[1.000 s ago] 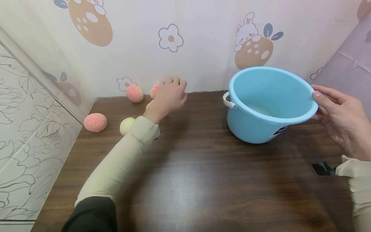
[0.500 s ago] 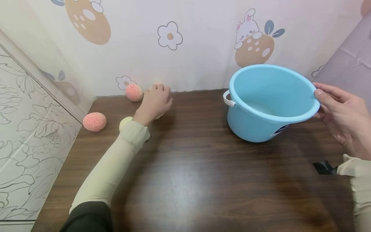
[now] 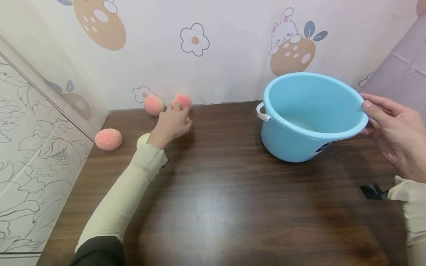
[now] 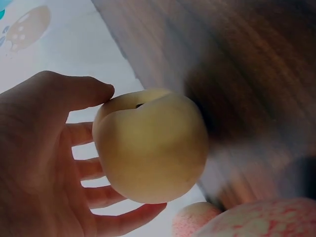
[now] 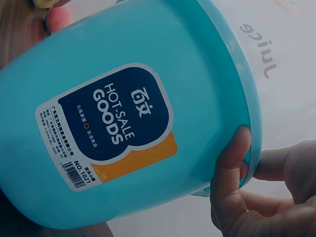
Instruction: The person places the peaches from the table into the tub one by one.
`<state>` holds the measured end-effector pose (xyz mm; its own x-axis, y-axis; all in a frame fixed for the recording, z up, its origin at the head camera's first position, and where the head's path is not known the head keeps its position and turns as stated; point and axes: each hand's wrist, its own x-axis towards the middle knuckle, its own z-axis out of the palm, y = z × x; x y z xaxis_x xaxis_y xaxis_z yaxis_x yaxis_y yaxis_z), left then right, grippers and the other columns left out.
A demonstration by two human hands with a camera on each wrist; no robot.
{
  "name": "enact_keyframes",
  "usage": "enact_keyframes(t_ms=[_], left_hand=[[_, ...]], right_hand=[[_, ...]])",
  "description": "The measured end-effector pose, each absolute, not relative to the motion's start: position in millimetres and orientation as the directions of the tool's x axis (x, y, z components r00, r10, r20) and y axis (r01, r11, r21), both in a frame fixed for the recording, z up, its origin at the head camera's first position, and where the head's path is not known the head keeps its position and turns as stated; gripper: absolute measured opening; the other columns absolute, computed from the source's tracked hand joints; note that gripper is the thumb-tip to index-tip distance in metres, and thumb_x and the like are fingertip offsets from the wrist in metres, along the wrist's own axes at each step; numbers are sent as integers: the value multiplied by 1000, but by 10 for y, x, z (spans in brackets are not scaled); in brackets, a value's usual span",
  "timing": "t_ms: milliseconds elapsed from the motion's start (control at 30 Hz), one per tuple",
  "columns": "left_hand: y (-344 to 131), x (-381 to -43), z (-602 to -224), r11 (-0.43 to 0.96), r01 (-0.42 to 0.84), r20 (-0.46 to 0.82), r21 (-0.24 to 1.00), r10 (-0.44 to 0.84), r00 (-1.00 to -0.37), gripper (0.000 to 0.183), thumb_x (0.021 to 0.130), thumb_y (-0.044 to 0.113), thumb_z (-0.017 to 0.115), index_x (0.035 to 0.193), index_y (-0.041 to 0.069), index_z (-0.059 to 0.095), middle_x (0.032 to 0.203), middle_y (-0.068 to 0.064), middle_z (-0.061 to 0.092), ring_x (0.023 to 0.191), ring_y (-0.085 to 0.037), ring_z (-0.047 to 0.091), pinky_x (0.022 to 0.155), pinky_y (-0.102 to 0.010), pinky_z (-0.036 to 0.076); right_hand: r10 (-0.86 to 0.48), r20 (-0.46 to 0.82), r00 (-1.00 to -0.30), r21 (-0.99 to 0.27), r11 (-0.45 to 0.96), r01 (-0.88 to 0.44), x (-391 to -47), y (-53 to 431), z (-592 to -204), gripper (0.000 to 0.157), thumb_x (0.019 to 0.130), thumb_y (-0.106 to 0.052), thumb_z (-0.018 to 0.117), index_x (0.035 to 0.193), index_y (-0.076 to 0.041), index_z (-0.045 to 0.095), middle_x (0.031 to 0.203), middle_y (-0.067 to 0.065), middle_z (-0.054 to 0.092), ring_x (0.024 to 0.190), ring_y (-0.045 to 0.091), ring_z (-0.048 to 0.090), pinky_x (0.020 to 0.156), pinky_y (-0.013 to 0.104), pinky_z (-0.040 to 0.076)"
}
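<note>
My left hand (image 3: 170, 123) is at the back left of the table, its thumb and fingers around a yellow peach (image 4: 153, 148). In the head view the hand hides most of that peach. Just behind my fingertips sit pinkish fruits (image 3: 183, 100), and another pink speckled fruit (image 3: 154, 105) lies to their left. A pale yellow fruit (image 3: 143, 139) shows partly behind my wrist. On the right, my right hand (image 3: 394, 129) grips the rim of a light blue bucket (image 3: 293, 147), thumb on one side of the rim and fingers on the other.
A pink speckled fruit (image 3: 108, 139) lies near the left edge of the dark wooden table (image 3: 213, 207). The bucket's white handle (image 3: 262, 113) hangs at its left side. A patterned curtain (image 3: 226, 55) borders the back. A black strap piece (image 3: 373, 192) lies by my right cuff.
My left hand has moved left and toward me, down to the yellow peach, uncovering pinkish fruit behind it. My right hand keeps its hold on the bucket's rim.
</note>
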<state>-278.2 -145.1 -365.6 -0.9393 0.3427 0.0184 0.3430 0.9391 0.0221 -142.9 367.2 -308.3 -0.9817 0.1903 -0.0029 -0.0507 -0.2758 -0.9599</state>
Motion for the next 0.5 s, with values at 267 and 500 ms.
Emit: enact_keyframes(t_ms=[267,500], left_hand=[[-1497,-2773,-3698,928,372,44,29,370,-928,38,102,35,59,126,7,55,123,-26,58,110,-46,57,84,-61,57],[-1496,-2777,-3724,916,402,129,-4,399,-908,35,101,34,62,119,4,61,112,-26,63,99,-47,62,79,-59,58]], right_hand=[[191,-3,-982,-956,-287,-53,-1461,3720,-3108,29,99,-6,66,127,-11,73,107,-1,80,84,11,78,58,25,59],[193,-2,-981,-956,-288,-54,-1452,3707,-3105,29,99,-6,66,127,-12,73,107,-1,80,84,11,78,60,26,61]])
